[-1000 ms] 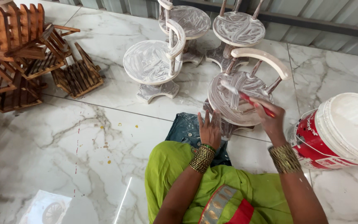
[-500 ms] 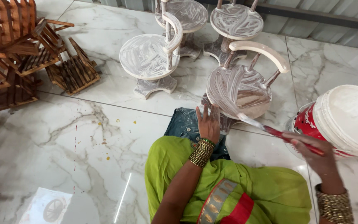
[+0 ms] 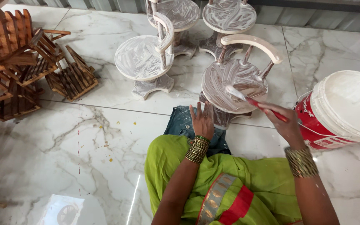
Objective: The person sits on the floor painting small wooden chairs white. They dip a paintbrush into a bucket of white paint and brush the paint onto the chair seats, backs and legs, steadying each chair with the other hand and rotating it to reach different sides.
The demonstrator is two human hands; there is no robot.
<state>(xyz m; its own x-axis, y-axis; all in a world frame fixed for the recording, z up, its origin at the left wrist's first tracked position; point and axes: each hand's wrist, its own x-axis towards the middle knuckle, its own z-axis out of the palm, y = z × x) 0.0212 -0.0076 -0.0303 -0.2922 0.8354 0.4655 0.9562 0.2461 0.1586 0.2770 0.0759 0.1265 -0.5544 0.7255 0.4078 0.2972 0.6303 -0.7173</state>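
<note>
A small round wooden stool (image 3: 234,85) with a curved backrest stands in front of me, its seat streaked with white paint. My right hand (image 3: 286,123) grips a red-handled paintbrush (image 3: 253,101), and the white bristles lie on the seat. My left hand (image 3: 203,121) rests flat with spread fingers against the stool's near edge, over a blue denim cloth (image 3: 180,125). A red paint bucket (image 3: 338,110) with white paint inside stands just right of my right hand.
Three more white-coated stools (image 3: 144,62) (image 3: 176,14) (image 3: 229,16) stand behind. A pile of dark unpainted wooden chairs (image 3: 17,62) fills the far left. The floor is glossy marble tile (image 3: 63,158). My green garment (image 3: 226,183) covers my lap.
My right hand went from the seat out to the bucket and has come back, laying the brush on the seat again. My left hand stayed on the stool's edge.
</note>
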